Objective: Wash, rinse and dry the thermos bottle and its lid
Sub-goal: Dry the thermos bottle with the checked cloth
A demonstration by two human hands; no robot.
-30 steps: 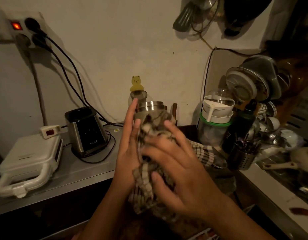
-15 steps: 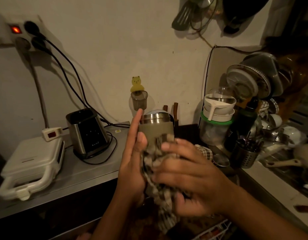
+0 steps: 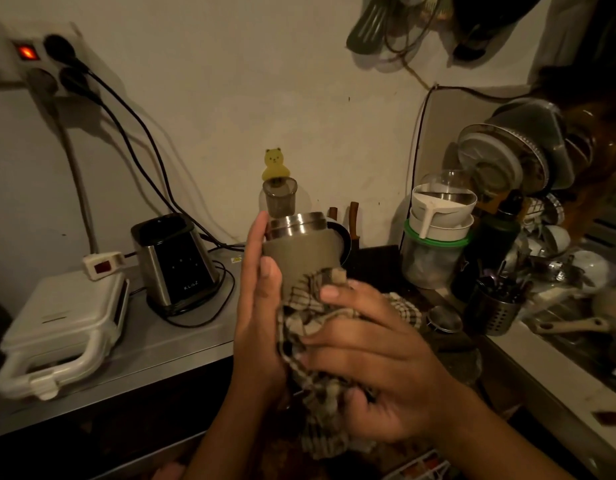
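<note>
An olive thermos bottle with a bare steel threaded neck stands upright in mid-air, without its lid. My left hand lies flat along its left side, fingers straight up, thumb across the front. My right hand grips a checked cloth bunched around the bottle's lower half, hiding that part. No lid is recognisable in view.
On the steel counter at left stand a blender base and a white sandwich maker with cables. A small strainer cup sits behind the bottle. At right are stacked containers, a cutlery holder and a crowded dish rack.
The cloth has slid down from the bottle's upper part to its lower half under my right hand, baring the olive body. My left hand keeps its place.
</note>
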